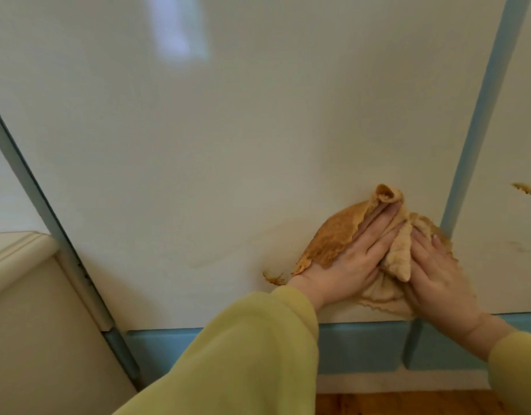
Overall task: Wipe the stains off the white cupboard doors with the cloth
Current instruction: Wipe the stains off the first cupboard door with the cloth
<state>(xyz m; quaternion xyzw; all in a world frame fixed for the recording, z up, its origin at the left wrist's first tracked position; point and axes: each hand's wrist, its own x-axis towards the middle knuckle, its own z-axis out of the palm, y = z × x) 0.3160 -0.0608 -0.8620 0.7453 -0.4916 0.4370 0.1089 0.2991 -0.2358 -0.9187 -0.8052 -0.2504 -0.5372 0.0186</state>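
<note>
Cloth point(333, 235) under left hand point(345, 265), right hand point(437, 271), against cupboard door point(198, 145).

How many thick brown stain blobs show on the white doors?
2: one blob on the middle door beside the left hand, one blob on the right door. The cloth may hide more.

Glossy smooth cupboard door point(228, 139); nubbly textured cloth point(333, 235); wood floor point(407, 404).
</note>
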